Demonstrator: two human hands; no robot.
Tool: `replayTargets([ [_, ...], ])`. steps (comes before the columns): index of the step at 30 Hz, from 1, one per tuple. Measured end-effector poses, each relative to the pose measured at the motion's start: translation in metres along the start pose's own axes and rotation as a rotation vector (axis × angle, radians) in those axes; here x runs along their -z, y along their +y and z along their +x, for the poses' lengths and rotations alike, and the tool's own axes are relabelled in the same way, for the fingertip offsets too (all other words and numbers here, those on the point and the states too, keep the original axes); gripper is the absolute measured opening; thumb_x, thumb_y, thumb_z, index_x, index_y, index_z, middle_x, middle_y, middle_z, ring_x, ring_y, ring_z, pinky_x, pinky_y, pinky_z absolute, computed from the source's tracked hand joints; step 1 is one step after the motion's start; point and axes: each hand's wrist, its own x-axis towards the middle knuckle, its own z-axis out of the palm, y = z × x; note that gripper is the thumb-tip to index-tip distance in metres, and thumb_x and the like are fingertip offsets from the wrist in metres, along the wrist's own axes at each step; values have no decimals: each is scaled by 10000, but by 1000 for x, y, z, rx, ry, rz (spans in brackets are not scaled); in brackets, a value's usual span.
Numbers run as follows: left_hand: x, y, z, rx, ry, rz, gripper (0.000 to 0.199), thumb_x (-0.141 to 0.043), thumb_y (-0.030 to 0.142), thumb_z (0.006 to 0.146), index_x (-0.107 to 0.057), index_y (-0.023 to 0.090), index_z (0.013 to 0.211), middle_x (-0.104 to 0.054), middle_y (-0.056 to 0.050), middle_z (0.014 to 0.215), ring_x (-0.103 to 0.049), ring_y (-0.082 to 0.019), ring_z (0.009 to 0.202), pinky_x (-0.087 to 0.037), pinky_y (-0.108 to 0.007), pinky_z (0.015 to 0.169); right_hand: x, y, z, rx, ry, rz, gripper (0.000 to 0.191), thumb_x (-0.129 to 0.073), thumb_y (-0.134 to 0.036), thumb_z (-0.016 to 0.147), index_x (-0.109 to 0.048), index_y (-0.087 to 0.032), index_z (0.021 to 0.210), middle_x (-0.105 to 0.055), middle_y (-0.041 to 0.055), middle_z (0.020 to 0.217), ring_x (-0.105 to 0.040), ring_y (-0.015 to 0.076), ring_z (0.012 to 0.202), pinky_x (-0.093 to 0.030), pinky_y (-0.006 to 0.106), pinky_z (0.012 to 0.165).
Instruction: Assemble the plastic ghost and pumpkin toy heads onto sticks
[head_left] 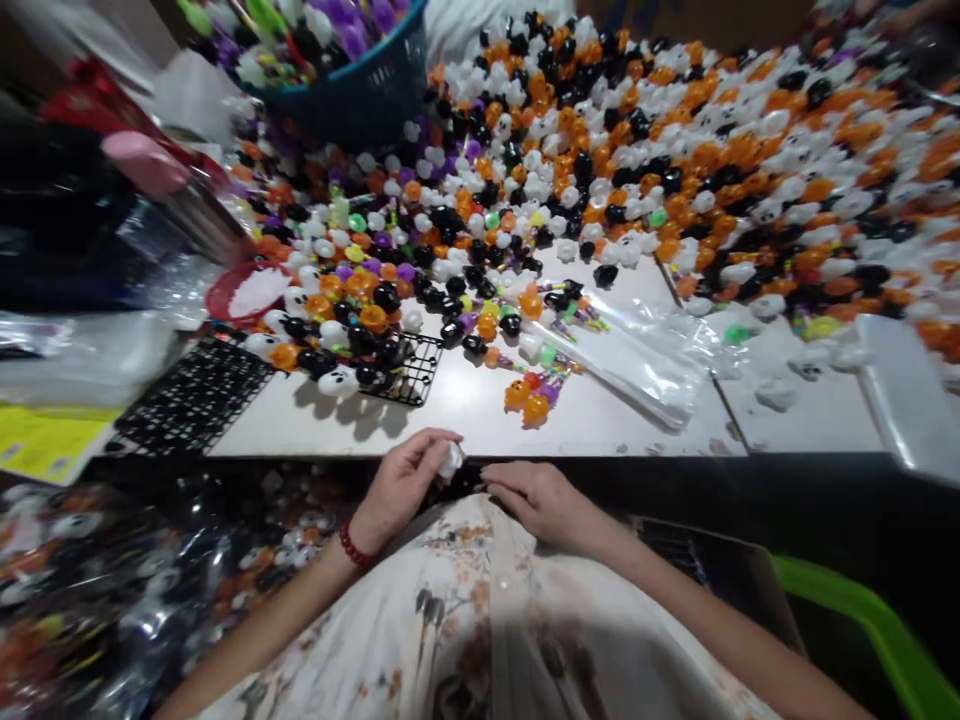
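Observation:
My left hand (405,482), with a dark red bead bracelet (354,545) at the wrist, is closed around a small white piece (451,460) just in front of the table's edge. Close to its right, my right hand (541,498) has its fingers pressed together near my lap; what they hold, if anything, is too small to make out. Beyond my hands, orange pumpkin pieces (534,408) lie on the white table (480,435). A black grid tray (424,370) sits under a cluster of white, orange and black pieces.
A large pile of Halloween pieces (637,130) covers the table's far side. The blue basket (360,95) stands at the back left, a red dish (225,295) below it. Clear plastic bags (645,370) lie right of centre. A green plastic edge (862,610) shows at lower right.

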Motion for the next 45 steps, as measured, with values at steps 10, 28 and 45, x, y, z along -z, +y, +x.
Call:
replayTargets([
  [10,17,-10,-36,214,-79,-301,386,-630,493,869,-683,133,999,-657,-74,905,-539,-111,730,-414,-202,626,-55,19,43,-140,-264,-375,279,-434,-217,973,-621,-104,1147,-699,169,1066,-666,270,977,-480,346,853],
  [28,15,-15,-24,180,-21,-560,389,-650,488,857,-679,122,986,-669,-70,787,-563,-80,620,-442,-172,557,-66,24,63,-3,-477,-649,307,-469,-91,923,-676,-138,1146,-704,148,1121,-680,236,1003,-520,308,845],
  [45,10,-4,-8,180,97,-534,504,-642,629,795,-605,127,783,-574,-9,601,-425,-37,445,-257,-148,405,-17,-2,34,96,-403,-806,213,-522,-117,860,-636,-81,1036,-693,153,857,-671,255,755,-496,328,633],
])
